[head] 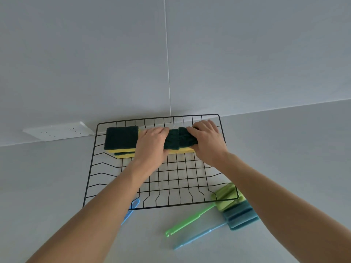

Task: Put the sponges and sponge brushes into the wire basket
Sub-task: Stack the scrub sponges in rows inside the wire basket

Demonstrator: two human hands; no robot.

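Note:
A black wire basket [121, 188] stands on the pale counter against the wall. At its far end lie yellow sponges with dark green scouring tops: a stack at the far left [121, 138] and more in the middle [177, 139]. My left hand [152, 144] and my right hand [207, 138] both reach into the basket and grip the middle sponges from either side. Outside the basket's near right corner lie a green sponge brush [226, 199] and a blue sponge brush [240, 215]. Another blue handle [133, 207] shows under my left forearm.
A white socket plate [58, 130] sits on the wall left of the basket. A thin white cord [168, 73] hangs down the wall behind the basket. Bare counter surrounds the basket on the left and near side.

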